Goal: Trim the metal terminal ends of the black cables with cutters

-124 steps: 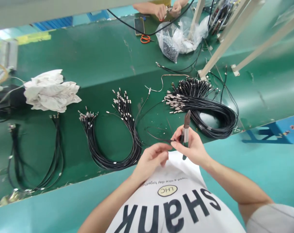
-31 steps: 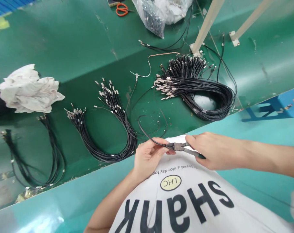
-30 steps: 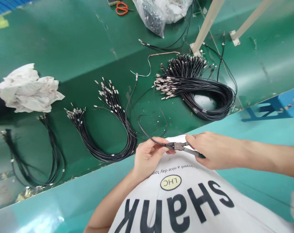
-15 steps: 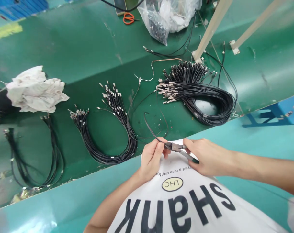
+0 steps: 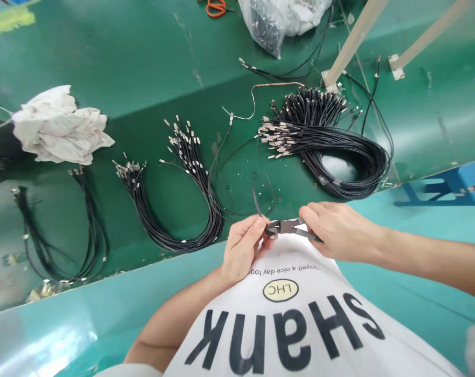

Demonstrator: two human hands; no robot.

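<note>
My left hand (image 5: 241, 246) is closed, pinching a thin black cable (image 5: 256, 200) between thumb and fingers. A short length of the cable sticks up past the fingertips over the green table. My right hand (image 5: 334, 230) is wrapped around the handles of a pair of pliers (image 5: 287, 226). The pliers' jaws point left and meet the left fingertips; whether they bite on the cable cannot be made out. Both hands are just off the table's front edge, in front of a white printed shirt (image 5: 280, 262).
Bundles of black cables with metal ends lie left (image 5: 92, 230), centre (image 5: 182, 244) and right (image 5: 347, 191). A white cloth (image 5: 60, 128), orange-handled scissors (image 5: 216, 7), a plastic bag of small parts (image 5: 267, 23) and two beige posts (image 5: 357, 44) are farther back. Copper wire (image 5: 254, 94) lies mid-table.
My view has shifted, so the table items sit higher in the picture. The pliers have turned nearly level. The cable's end above my left hand stands more upright and looks shorter.
</note>
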